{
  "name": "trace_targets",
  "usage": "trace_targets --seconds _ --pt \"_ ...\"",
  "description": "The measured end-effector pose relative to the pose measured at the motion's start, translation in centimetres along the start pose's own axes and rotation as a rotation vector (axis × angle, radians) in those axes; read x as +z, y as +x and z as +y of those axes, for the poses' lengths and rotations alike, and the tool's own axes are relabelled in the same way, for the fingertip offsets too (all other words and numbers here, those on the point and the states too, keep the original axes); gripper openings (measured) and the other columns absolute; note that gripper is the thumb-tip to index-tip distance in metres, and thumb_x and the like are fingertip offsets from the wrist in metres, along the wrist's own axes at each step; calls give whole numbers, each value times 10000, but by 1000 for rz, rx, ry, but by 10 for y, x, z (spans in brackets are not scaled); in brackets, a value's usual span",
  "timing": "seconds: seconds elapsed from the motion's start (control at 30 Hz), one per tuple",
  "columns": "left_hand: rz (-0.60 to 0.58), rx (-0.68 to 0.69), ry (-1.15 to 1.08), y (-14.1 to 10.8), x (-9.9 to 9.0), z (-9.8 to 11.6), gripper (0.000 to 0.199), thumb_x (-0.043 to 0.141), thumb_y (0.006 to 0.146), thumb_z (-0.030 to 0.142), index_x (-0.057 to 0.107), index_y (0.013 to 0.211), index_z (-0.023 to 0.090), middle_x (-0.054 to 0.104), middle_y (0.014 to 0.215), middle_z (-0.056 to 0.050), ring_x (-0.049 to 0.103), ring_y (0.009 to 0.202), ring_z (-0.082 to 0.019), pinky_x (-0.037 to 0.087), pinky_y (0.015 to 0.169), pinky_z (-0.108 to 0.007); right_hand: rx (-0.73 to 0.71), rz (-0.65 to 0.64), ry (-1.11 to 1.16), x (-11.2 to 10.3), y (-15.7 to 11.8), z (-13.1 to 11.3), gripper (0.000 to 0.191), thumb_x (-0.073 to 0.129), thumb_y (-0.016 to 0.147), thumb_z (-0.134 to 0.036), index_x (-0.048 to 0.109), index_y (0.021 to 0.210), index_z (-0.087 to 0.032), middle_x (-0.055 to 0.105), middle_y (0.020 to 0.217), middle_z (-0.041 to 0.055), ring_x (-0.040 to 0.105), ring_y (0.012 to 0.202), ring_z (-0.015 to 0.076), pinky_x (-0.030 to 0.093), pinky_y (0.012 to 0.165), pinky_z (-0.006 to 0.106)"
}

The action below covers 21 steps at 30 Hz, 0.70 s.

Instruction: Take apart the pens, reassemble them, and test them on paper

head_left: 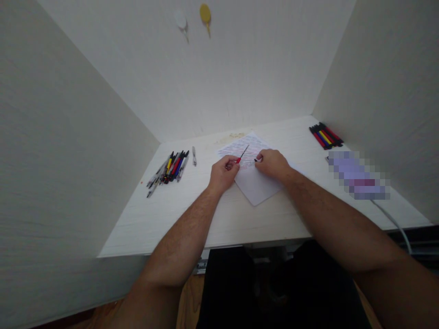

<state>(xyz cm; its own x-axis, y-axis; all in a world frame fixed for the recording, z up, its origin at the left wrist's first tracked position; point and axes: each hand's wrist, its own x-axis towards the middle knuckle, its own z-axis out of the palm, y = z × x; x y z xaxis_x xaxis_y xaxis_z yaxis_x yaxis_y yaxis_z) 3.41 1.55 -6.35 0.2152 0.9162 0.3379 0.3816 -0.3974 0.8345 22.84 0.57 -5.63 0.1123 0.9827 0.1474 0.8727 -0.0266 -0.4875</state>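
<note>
My left hand (224,172) pinches a red pen barrel (238,160), and a thin dark refill (244,152) sticks out of it, slanting up and to the right. Closed at the fingertips, my right hand (272,163) grips a small black pen piece (257,160); its exact kind is partly hidden by the fingers. The two parts are held a short way apart. Both hands are over a sheet of paper (254,192), whose far half is covered with rows of coloured handwriting or scribbles. My right wrist covers part of the sheet's right side.
On the left lies a loose pile of pens (170,169), with a single clear pen (194,156) beside it. Several red, yellow and dark pens (325,135) lie side by side at the back right. Near them are a blurred-out object (356,176) and a pale cable (393,221). Walls enclose the white desk (164,228).
</note>
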Motion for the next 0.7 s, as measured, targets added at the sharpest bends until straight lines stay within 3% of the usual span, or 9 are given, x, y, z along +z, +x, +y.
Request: trace_targets --seconds 0.17,0.3,0.47,0.7 --pt "-11 -1 -23 -1 1 1 182 642 724 182 682 901 175 599 722 16 507 640 -95 426 624 -227 31 125 609 0 4 -5 94 662 692 -215 676 775 -173 675 664 26 609 601 145 466 567 258" --pt "-23 2 -40 -1 1 0 186 643 726 184 679 908 176 612 738 12 514 644 -95 434 626 -229 107 99 995 -4 2 -11 108 684 675 -210 588 711 -175 610 538 -3 524 448 96 352 404 201" --pt "-42 19 -26 -1 1 -1 205 647 728 188 686 929 173 630 752 5 527 646 -97 434 626 -236 93 57 1134 -6 0 -15 166 720 648 -199 578 730 -171 626 562 4 580 480 109 324 368 182" --pt "-67 26 -58 -2 2 0 205 664 727 211 682 928 175 642 759 2 544 655 -100 444 631 -238 55 -10 1115 -4 -4 -16 193 753 654 -210 590 748 -166 649 583 10 586 485 107 327 368 181"
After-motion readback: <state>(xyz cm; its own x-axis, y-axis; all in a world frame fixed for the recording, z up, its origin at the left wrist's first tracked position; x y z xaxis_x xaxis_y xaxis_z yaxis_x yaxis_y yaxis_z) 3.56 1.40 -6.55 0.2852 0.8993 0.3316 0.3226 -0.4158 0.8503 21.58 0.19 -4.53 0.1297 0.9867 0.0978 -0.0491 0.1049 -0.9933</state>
